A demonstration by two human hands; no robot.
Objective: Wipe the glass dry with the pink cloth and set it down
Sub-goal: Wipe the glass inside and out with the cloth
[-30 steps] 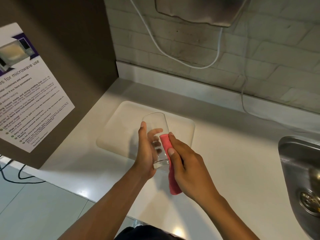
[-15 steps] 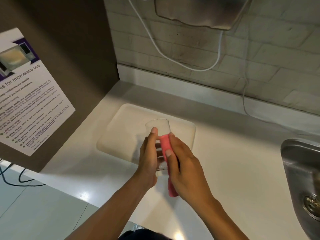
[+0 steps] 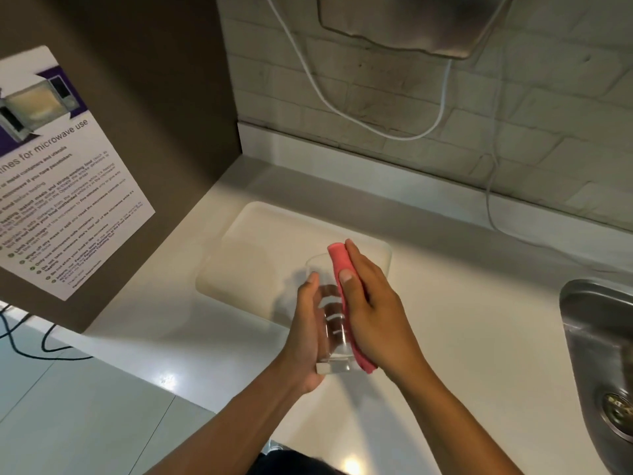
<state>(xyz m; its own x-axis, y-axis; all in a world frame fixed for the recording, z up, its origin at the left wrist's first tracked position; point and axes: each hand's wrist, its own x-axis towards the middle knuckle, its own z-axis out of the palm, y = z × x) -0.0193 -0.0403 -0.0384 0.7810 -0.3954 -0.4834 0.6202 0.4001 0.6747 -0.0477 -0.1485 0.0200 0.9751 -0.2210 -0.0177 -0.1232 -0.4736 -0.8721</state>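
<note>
Left grip (image 3: 308,323) holds glass (image 3: 334,323); right grip (image 3: 373,303) presses pink cloth (image 3: 339,262) over white counter (image 3: 479,320), sink (image 3: 589,323) right.

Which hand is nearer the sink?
Right. The right hand, pressing the pink cloth on the glass, is on the sink's side; the left hand is beyond the glass.

The sink (image 3: 596,341) was cut off at the right edge, its drain blurred. The poster (image 3: 65,186) ran off the left edge — its small print unreadable. The pink cloth (image 3: 342,269) hid the glass's (image 3: 329,323) right side.
</note>
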